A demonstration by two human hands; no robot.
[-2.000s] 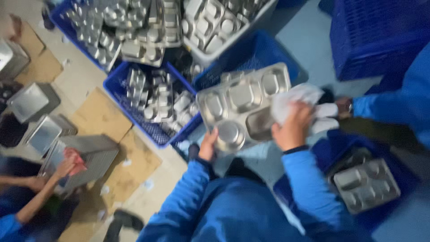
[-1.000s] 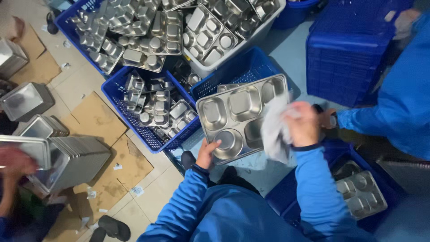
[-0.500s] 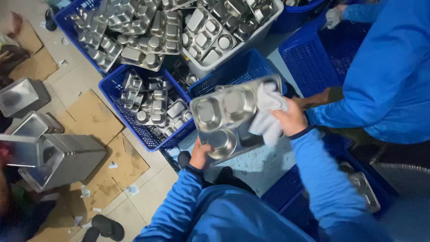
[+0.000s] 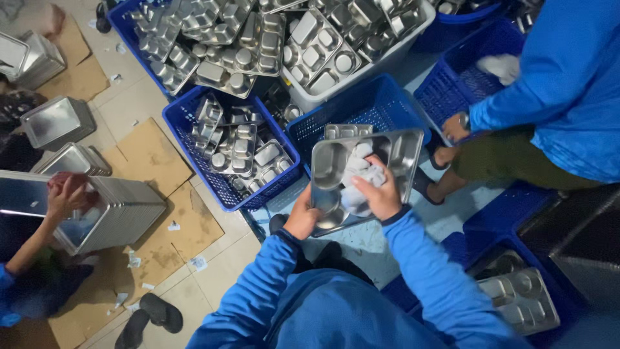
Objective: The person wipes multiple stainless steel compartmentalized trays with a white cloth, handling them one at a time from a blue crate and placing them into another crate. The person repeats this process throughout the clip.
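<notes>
The left hand grips the shiny metal food tray at 7 o'clock while the right hand, closed on the white cloth, should rub every dip.

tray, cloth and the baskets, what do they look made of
Tray: likely stainless steel, a grey shine with pressed hollows. Cloth under the right hand: soft white fabric, bunched and creased. Baskets: probably moulded blue plastic, with mesh walls.
</notes>
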